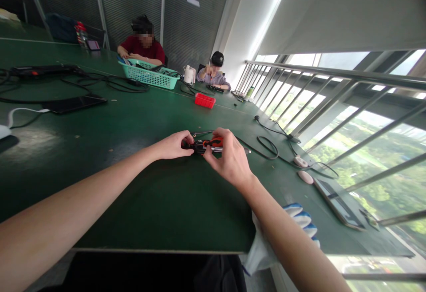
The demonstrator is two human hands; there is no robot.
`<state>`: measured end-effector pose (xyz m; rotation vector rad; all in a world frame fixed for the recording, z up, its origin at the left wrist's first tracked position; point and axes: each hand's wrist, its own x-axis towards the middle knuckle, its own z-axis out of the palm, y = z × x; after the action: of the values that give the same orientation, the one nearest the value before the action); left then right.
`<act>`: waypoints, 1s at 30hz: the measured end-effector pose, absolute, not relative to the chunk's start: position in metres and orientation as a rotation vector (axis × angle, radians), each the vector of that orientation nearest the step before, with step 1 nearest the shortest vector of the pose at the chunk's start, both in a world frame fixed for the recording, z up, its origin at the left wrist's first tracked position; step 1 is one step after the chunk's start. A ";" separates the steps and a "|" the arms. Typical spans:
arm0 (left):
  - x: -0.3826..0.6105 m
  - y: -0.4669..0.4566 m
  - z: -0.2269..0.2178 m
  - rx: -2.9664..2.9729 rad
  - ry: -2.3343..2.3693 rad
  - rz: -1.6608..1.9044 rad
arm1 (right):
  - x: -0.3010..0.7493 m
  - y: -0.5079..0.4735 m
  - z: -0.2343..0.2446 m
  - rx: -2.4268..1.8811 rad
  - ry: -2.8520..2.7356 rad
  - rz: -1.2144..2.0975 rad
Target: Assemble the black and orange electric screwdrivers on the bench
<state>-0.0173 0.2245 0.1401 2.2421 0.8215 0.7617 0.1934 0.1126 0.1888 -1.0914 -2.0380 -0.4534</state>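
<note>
Near the middle of the green table lies a black-and-orange tool [199, 147], partly covered by my fingers; its exact kind is unclear. My left hand [173, 145] grips its dark left end between thumb and fingers. From the right, my right hand [230, 155] closes thumb and fingers around a slim silver rod [218, 149], which lies along the orange part. The rod's pointed end sticks out to the right, past my knuckles. Just behind both hands runs a thin dark cable [244, 142], looping off to the right.
White-and-blue gloves [301, 221] lie beneath my right forearm at the table edge. A tablet [338, 205] and a pale oval object [305, 177] rest by the railing [333, 73]. Beyond stand a red tray [204, 100] and a teal basket [149, 77]; two people sit behind.
</note>
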 end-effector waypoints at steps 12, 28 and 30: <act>-0.018 0.220 0.145 2.214 0.864 0.726 | 0.224 0.118 0.191 -1.241 -1.764 -0.480; -0.019 0.223 0.141 2.209 0.859 0.737 | 0.224 0.119 0.197 -1.234 -1.960 -0.495; -0.019 0.222 0.143 2.209 0.869 0.722 | 0.224 0.119 0.197 -1.289 -1.903 -0.436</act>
<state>-0.0193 0.2220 0.1429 2.2090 0.8693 0.7216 0.2243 0.1188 0.1969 -1.2892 -1.9026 -0.4360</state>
